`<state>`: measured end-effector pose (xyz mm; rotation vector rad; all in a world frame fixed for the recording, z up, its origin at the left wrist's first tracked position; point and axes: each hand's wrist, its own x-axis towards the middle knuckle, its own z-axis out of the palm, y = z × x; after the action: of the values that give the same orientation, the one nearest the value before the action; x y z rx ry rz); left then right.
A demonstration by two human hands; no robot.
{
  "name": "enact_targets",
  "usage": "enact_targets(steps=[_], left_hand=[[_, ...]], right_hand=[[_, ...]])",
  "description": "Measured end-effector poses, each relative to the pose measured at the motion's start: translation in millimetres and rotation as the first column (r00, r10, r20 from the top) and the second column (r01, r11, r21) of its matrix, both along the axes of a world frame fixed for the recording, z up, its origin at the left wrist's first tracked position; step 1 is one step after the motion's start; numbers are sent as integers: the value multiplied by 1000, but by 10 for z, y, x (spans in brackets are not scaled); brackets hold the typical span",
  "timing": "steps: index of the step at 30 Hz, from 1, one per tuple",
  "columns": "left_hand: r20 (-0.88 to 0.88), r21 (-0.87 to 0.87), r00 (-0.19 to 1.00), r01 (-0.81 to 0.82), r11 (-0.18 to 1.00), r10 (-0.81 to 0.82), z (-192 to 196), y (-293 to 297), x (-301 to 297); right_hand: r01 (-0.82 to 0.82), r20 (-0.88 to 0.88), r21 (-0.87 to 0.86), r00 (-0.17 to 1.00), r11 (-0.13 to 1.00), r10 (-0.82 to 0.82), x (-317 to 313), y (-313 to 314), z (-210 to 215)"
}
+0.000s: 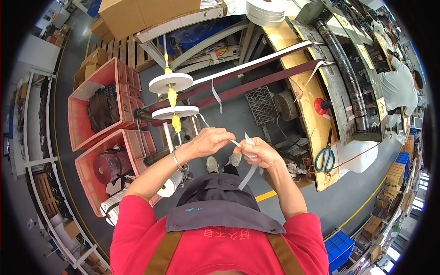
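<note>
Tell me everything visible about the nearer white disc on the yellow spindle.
The nearer white disc is thin, round and flat, possibly wound tape. It sits around a yellow spindle. A narrow pale strip appears to trail from its right edge toward the left hand; that hand does not touch the disc.

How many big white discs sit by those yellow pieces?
2: the upper disc, and below it in the picture the lower disc, nearer the left hand.

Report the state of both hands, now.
Left hand: closed, pinching a thin, flat white strip.
Right hand: closed, holding a translucent, whitish, ribbon-like strip.
</note>
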<state>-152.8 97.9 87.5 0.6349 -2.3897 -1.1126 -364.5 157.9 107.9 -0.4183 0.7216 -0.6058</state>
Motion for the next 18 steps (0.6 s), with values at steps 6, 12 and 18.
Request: enact_targets(steps=[6,12,18], left_hand=[[86,323,991,74,943,-107,191,-34,93],[-68,639,993,-34,769,100,217,21,125],[-94,-102,957,-282,954,273,247,71,169]], right_hand=[[-75,-241,-167,970,983,33,-17,-41,-14],[53,210,57,976,997,-64,249,-101,-261],[18,101,-13,995,1000,-17,534,-60,-113]])
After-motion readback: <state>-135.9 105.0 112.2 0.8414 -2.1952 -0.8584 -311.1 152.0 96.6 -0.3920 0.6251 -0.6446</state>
